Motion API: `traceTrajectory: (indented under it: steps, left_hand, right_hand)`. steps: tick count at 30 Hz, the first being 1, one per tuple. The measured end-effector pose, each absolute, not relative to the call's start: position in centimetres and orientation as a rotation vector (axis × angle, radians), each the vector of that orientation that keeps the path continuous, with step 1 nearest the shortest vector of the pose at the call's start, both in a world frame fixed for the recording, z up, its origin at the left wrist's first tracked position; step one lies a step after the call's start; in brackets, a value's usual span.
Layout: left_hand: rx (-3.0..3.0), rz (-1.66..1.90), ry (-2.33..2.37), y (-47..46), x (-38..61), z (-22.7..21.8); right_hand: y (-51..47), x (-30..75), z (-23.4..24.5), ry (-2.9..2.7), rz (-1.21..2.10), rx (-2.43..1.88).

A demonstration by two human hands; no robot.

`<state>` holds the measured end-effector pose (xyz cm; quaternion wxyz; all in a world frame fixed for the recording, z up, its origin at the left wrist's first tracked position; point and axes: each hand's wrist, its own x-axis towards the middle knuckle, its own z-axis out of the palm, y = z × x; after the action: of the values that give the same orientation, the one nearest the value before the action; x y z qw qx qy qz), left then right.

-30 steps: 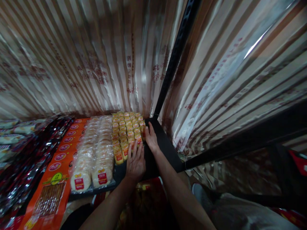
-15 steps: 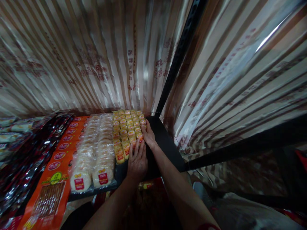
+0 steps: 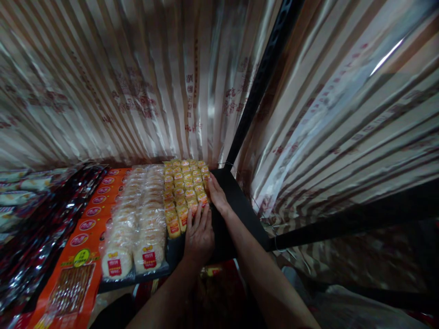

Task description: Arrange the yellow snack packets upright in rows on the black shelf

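Small yellow snack packets (image 3: 185, 183) stand in tight rows on a black shelf (image 3: 229, 192). My left hand (image 3: 199, 230) lies against the front ends of the rows, its fingers stretched out and the fingertips on the nearest packets. Along the right side of the block is my right hand (image 3: 216, 193), fingers extended and touching the outer packets. Neither hand is wrapped round anything. Just left of the yellow packets, two rows of clear-wrapped white rice crackers (image 3: 149, 233) line the shelf, with red labels on the front packs.
Farther left are orange snack bags (image 3: 80, 242) and shiny dark packets (image 3: 58, 224). Behind the shelf hangs pleated, printed sheeting (image 3: 154, 91). A black metal upright (image 3: 255, 91) rises at the corner, and a dark rail (image 3: 343, 214) runs off to the right.
Both hands stay at the yellow packets; the right hand has come slightly nearer along their right side. The whole view has shifted a little, with the shelf appearing slightly lower and farther right.
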<state>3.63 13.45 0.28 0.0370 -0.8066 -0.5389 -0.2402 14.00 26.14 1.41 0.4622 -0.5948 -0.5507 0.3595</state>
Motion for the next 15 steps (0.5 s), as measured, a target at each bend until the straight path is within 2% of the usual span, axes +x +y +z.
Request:
traceTrajectory:
  steps: [5, 15]
  left_hand:
    - [-2.477, -0.745, -1.634, 13.5, 3.6, 0.3]
    - [-2.469, -0.737, -1.618, 13.5, 3.7, 0.2]
  right_hand:
    - [27.4, 15.2, 0.8, -1.271, 0.851, -1.457]
    - [30.0, 14.6, 0.5, -1.351, 0.991, -1.389]
